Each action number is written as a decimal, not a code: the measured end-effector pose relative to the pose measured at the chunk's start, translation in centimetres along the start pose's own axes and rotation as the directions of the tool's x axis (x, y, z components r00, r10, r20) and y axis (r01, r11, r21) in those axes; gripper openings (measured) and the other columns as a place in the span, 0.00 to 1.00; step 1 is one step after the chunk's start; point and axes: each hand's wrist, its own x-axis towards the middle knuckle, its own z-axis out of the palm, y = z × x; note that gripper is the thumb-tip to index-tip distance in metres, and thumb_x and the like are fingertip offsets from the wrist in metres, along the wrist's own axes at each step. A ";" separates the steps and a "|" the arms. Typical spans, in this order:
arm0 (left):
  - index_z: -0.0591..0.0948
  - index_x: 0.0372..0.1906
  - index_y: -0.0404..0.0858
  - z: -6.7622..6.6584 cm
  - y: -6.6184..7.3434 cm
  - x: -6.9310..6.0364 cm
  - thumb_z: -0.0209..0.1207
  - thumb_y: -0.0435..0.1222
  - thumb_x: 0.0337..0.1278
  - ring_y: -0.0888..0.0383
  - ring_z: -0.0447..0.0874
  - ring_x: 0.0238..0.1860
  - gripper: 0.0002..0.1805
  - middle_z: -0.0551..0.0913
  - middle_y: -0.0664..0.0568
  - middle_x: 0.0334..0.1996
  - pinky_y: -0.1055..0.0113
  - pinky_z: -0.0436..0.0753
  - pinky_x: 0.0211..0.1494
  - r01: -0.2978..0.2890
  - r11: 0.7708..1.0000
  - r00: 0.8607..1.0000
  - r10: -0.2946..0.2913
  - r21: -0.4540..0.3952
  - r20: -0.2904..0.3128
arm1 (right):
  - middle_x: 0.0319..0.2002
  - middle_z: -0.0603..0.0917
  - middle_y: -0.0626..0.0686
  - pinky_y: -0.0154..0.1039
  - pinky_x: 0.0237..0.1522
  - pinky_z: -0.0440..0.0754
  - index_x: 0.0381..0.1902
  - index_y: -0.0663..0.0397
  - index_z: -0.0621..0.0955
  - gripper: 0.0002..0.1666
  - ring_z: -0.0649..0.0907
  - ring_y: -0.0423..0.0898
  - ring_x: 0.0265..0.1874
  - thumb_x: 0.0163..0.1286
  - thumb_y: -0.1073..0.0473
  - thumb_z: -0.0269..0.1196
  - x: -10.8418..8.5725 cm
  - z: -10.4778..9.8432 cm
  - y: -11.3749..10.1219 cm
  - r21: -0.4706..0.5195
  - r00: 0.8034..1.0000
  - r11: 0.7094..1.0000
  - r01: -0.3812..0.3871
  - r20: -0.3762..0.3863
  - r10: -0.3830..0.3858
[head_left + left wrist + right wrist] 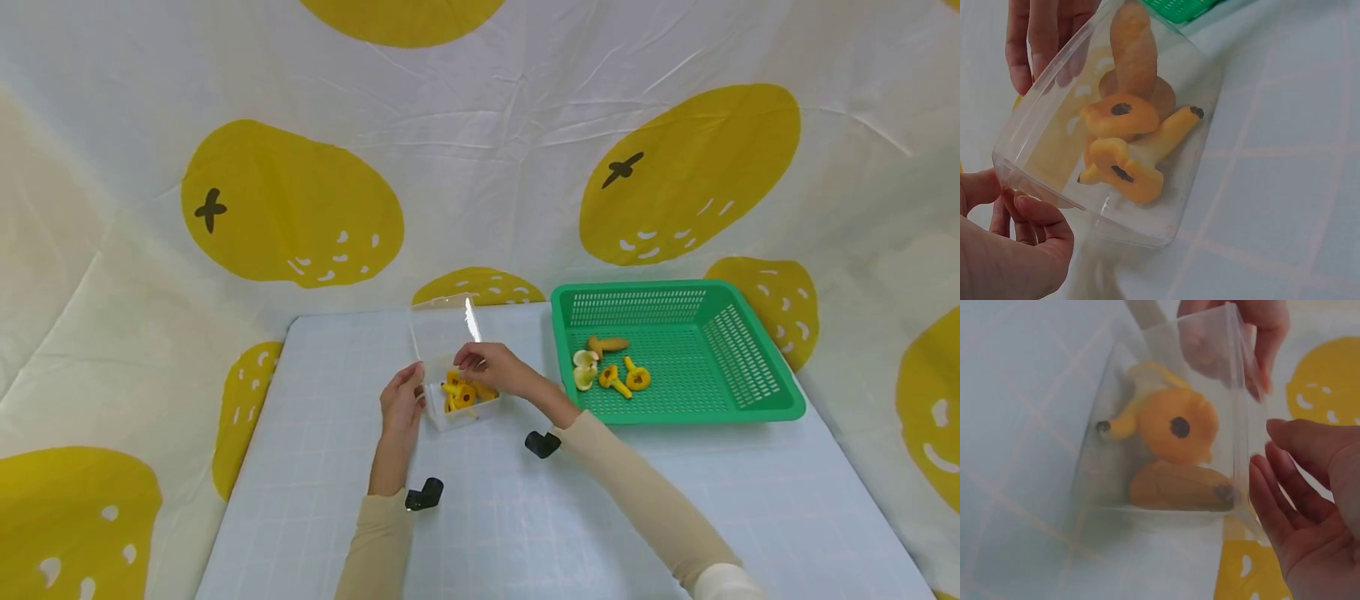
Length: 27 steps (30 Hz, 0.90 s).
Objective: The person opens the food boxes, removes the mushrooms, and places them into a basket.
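Item 1: box, clear plastic, rectangular, with hinged lid [444, 327] raised at the back. The clear plastic box [452, 420] stands on a pale blue cloth with faint grid lines [487, 517], left of the basket.

Contents: yellow-orange mushroom-shaped pieces [465, 395] with dark cap centres, piled together, beside a smooth tan-brown mushroom [1134, 53].

Item 2: left hand [402, 402], grasping the box at its left rim, thumb and fingers at the edge; the pile lies inside, apart from these fingertips.

Item 3: right hand [497, 367], over the box's right rear, fingers loosely bent, thumb apart, nothing visible between them. The pile lies below these fingers; whether they touch the rim cannot be told.

Item 4: basket, green plastic, rectangular, perforated [675, 416], on the right. Within, toward its left side: a brown mushroom [611, 344], two yellow mushrooms [637, 377] and whitish-green pieces [584, 377].
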 end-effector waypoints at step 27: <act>0.80 0.63 0.36 0.0 0.0 0.0 0.63 0.44 0.71 0.57 0.70 0.42 0.23 0.79 0.51 0.47 0.73 0.72 0.37 -0.008 1.000 1.000 0.008 0.007 0.002 | 0.47 0.84 0.57 0.38 0.53 0.82 0.49 0.65 0.84 0.10 0.79 0.49 0.43 0.71 0.72 0.64 -0.3 1.1 -1.5 -0.259 0.985 0.965 0.036 0.170 0.009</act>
